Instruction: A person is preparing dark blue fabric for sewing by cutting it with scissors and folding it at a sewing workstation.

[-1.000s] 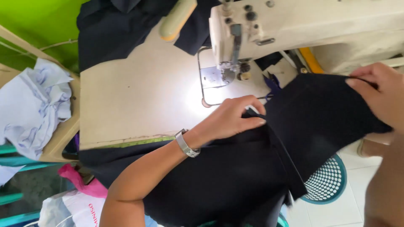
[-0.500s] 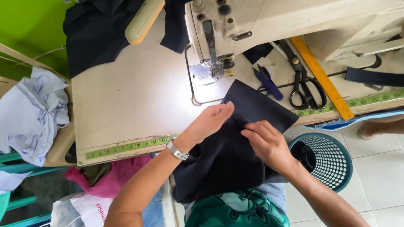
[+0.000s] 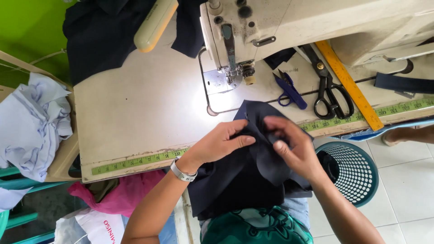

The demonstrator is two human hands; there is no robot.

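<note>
At the far left, a heap of pale blue cloth [image 3: 28, 124] lies on a wooden stand beside the table [image 3: 135, 113], and a pink bag [image 3: 120, 196] sits below the table's front edge, along which a yellow-green measuring tape [image 3: 135, 160] runs. On the back of the table rests a pile of dark fabric [image 3: 101, 34]. The left hand [image 3: 221, 142], with a metal watch [image 3: 182, 173] on its wrist, lies partly curled on a piece of dark navy cloth [image 3: 246, 180], fingers pressing its upper fold. This cloth hangs from the table's front edge into the person's lap, just before the sewing machine [image 3: 280, 27]. The right hand [image 3: 294, 144] pinches a fold of the same cloth between thumb and fingers, close to the left hand. Behind them on the table lie blue thread snips [image 3: 289, 90], black scissors [image 3: 330, 90] and a yellow ruler [image 3: 348, 83]. On the floor at right stands a teal mesh basket [image 3: 355, 174].
</note>
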